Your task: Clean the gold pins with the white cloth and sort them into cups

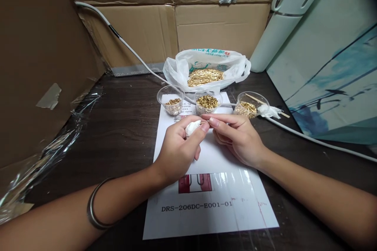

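My left hand [184,147] is closed around a thin wooden stick wrapped in a white wad [193,128], its thumb and index finger pinching near the tip. Against that tip, the fingertips of my right hand [235,135] are pinched together; whatever tiny piece they grip is mostly hidden. Both hands meet above a printed sheet [212,219]. Just beyond them stand three clear plastic cups with small brass-coloured pieces: a left cup [159,96], a middle cup [220,106] and a right cup [266,98].
Behind the cups, a white plastic bag [173,72] holds many long brass-coloured pins [206,77]. A second wooden stick with white tissue [271,111] leans on the right cup. A white cable [138,57] crosses the table. A pale bottle [279,35] and cardboard walls [126,35] stand around.
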Available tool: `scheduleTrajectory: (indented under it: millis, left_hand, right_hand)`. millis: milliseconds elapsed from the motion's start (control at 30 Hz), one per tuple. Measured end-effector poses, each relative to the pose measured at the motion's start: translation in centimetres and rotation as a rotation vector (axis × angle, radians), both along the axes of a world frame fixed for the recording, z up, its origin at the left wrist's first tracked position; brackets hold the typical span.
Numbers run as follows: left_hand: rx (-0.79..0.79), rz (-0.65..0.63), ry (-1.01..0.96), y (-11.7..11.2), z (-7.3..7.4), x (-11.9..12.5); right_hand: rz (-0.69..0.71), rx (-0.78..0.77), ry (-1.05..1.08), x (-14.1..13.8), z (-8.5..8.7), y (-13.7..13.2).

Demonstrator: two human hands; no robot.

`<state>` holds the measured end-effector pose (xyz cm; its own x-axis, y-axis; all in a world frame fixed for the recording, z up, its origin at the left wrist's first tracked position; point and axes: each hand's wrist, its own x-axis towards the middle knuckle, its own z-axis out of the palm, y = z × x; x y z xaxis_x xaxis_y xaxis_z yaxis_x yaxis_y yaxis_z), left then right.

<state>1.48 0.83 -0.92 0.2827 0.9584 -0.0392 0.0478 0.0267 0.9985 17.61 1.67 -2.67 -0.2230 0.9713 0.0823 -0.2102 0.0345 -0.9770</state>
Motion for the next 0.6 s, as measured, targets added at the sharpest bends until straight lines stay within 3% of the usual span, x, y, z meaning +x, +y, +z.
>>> scheduleTrajectory:
  millis: [600]
  left_hand:
    - [0.095, 0.011, 0.067, -0.18, -0.2, 0.13]
  right_hand:
    - [-0.01, 0.07, 0.007, 0.58, -0.58, -0.14]
